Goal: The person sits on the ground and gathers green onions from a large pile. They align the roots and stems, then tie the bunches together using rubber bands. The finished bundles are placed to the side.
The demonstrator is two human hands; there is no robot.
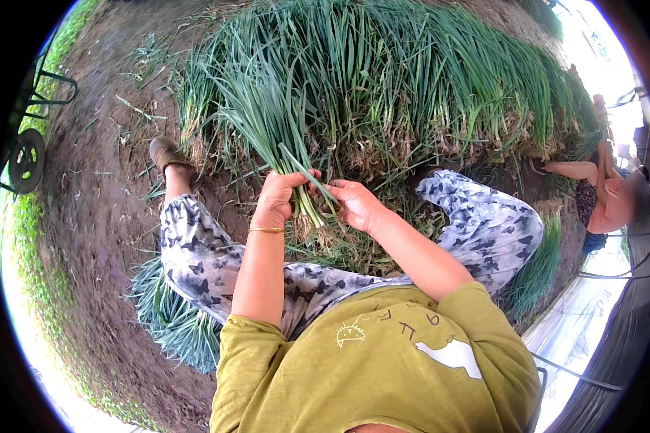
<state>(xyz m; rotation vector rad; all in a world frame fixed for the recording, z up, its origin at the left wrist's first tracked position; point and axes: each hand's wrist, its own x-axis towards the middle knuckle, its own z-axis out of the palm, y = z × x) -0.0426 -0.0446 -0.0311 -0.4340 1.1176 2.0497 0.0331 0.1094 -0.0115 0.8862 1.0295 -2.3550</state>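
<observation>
My left hand [274, 196] is closed round a bunch of green onion-like stalks [258, 119], near the lower ends. The long leaves fan up and away over the heap, while pale stems with thin brown roots [319, 234] hang below my fist. Beside it on the right, my right hand [357, 204] has its fingers closed on a single stalk [295, 160] that slants across the front of the bunch. The fingertips are partly hidden behind the stems. A wide heap of the same stalks [426, 79] lies ahead, roots toward me.
Tidied stalks [177, 317] lie by my left leg, and more [538, 267] by my right. Loose trimmings [361, 252] litter the ground between my legs. Another person [607, 191] sits at the far right. A wheeled metal frame [27, 160] stands at the left edge.
</observation>
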